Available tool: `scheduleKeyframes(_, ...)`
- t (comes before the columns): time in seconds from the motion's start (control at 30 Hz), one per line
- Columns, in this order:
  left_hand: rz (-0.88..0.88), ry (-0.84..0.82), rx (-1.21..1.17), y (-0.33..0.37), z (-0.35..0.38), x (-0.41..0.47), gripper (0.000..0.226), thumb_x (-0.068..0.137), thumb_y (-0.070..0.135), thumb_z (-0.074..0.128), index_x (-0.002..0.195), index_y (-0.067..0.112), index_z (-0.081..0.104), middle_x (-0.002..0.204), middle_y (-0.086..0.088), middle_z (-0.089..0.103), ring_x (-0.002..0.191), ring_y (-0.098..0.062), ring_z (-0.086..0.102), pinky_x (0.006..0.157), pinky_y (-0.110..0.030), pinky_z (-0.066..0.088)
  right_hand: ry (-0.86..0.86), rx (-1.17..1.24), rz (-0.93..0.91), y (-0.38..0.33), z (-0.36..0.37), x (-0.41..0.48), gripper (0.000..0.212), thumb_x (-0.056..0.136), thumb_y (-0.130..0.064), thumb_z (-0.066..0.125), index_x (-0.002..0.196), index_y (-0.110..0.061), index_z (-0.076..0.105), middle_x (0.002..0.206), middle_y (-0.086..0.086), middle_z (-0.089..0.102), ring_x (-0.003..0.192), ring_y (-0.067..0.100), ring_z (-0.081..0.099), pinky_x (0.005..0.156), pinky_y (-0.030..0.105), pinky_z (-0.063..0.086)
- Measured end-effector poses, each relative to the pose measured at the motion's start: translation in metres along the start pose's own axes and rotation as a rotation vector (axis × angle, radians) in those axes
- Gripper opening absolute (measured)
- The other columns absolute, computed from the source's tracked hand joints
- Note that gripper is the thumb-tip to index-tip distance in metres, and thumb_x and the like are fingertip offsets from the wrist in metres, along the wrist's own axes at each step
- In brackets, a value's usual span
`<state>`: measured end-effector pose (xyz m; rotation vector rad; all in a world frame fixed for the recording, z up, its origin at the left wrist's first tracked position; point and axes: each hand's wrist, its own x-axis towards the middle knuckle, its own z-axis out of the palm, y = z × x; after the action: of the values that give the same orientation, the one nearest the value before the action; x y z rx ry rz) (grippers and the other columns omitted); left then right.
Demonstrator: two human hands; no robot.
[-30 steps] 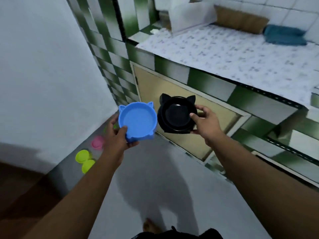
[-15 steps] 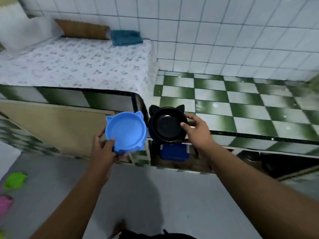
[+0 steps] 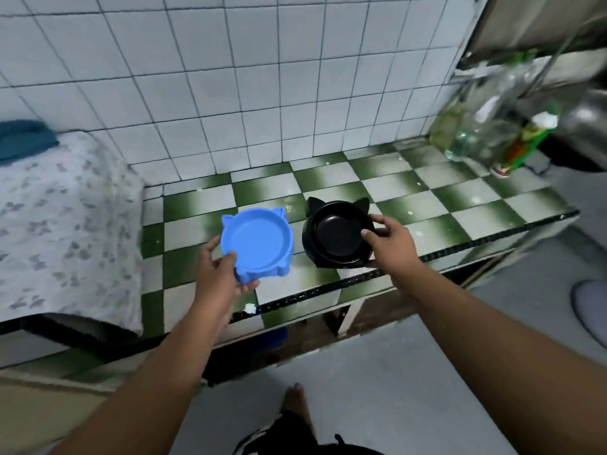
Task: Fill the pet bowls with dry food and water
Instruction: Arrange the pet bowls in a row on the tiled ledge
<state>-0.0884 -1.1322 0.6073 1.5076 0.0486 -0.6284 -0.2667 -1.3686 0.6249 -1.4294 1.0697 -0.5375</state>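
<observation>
The left hand [image 3: 218,277] grips an empty blue cat-eared plastic bowl [image 3: 257,245]; the right hand [image 3: 389,243] grips an empty black cat-eared bowl [image 3: 338,236] above a green-checkered tiled counter [image 3: 410,198].

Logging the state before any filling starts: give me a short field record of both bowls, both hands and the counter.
left hand: grips the blue bowl at its near rim, thumb on top
right hand: grips the black bowl at its right rim
bowl shape: both cat-eared
contents: both look empty, no food or water
position: side by side over the counter, blue on the left
resting on tiles: cannot tell
counter surface: green-and-white checked tiles
back right: clear bottles, blurred
</observation>
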Motion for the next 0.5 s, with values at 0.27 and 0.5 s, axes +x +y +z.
scheduleKeyframes(0.27, -0.096, -0.053, 0.068, 0.02, 0.107, 0.101, 0.038, 0.103, 0.013, 0.05, 0.135, 0.031, 0.042, 0.135, -0.01, 0.052, 0.101, -0.035, 0.07, 0.064, -0.041, 0.062, 0.13, -0.024, 0.031, -0.012, -0.036, 0.123, 0.032, 0.094, -0.012, 0.065, 0.125, -0.019, 0.062, 0.107, 0.009, 0.066, 0.09, 0.025, 0.066, 0.062, 0.055, 0.061)
scheduleKeyframes(0.5, -0.148, 0.047, 0.046, 0.025, 0.18, 0.167, 0.033, 0.103, 0.013, 0.056, 0.131, 0.023, 0.041, 0.136, -0.011, 0.05, 0.108, -0.038, 0.067, 0.062, -0.042, 0.064, 0.086, -0.071, 0.072, -0.019, -0.044, 0.253, 0.033, 0.093, -0.014, 0.066, 0.124, -0.02, 0.061, 0.108, 0.013, 0.064, 0.096, 0.034, 0.065, 0.062, 0.059, 0.06)
